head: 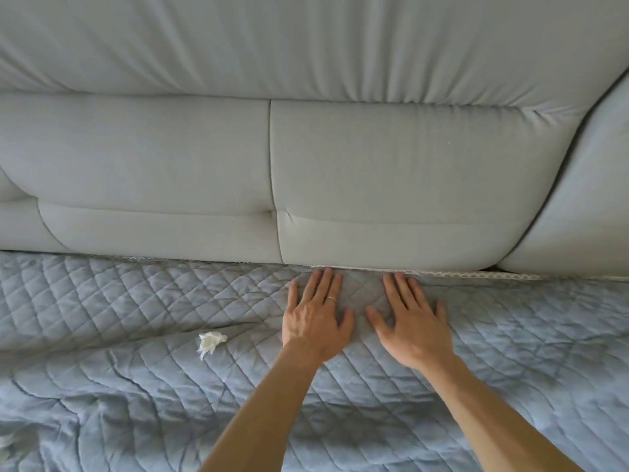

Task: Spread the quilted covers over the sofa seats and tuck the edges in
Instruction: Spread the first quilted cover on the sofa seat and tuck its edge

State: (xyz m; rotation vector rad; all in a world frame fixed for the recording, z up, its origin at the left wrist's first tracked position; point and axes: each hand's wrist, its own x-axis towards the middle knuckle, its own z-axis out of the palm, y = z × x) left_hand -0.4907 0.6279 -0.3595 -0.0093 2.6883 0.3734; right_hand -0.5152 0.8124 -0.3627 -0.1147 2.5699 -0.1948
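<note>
A pale grey sofa backrest (306, 158) fills the upper half of the view. Its lower padded section is split by a vertical seam into two cushions, and a further cushioned section (585, 199) angles away at the far right. Below it, a blue-grey quilted cover (136, 386) with diamond stitching lies across the sofa seat from the left edge of the view to the right. It is fairly smooth close to the backrest and rumpled into folds and creases toward the lower left. Its far edge meets the foot of the backrest, where a narrow pale lace-like trim (476, 274) shows along the crease, most plainly to the right of the hands. Two bare forearms reach up from the bottom of the view. The left hand (315, 321) lies palm down on the cover with its fingers straight and slightly spread, the fingertips right at the crease under the backrest, gripping nothing. The right hand (412, 325) lies just beside it, also flat and palm down, fingers extended and fanned with the tips close to the trim, holding nothing. The two thumbs point toward each other without touching. A small crumpled white tissue (211, 342) sits on the cover to the left of the left hand, apart from it. A thin ring (332, 299) circles one finger of the left hand.
</note>
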